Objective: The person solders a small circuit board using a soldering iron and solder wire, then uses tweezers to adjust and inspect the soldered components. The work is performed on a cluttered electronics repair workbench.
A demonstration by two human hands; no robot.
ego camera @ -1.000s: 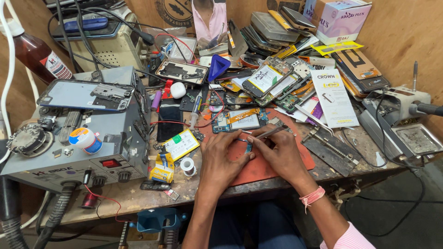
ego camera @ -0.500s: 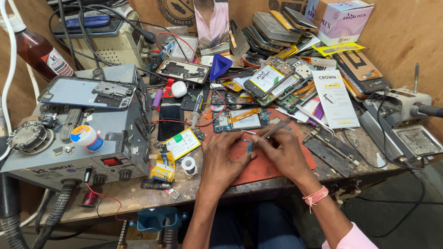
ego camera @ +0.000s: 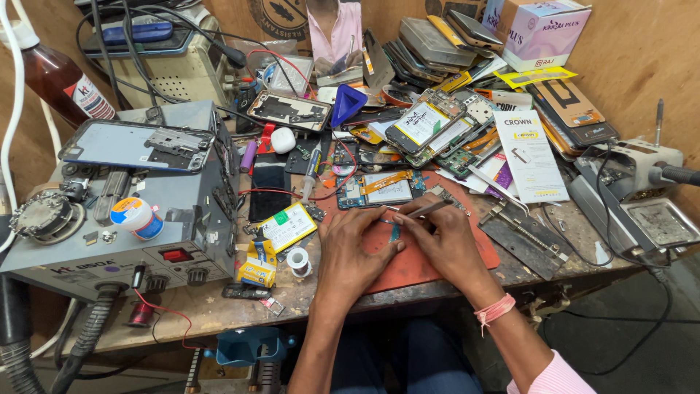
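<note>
My left hand (ego camera: pixel 355 246) pins a small teal part (ego camera: pixel 394 233) flat on the orange mat (ego camera: pixel 430 259), fingertips pressed on it. My right hand (ego camera: pixel 446 237) pinches metal tweezers (ego camera: pixel 426 210), tips down at the part. To do it well: keep wrists planted, light pressure, small moves only.

A small teal part (ego camera: pixel 394 233) is pinched upright between the fingertips of the left hand (ego camera: pixel 355 248) over the orange mat (ego camera: pixel 419 266). Slim metal tweezers (ego camera: pixel 426 210) are held level in the right hand (ego camera: pixel 445 241), tips beside the part.
</note>
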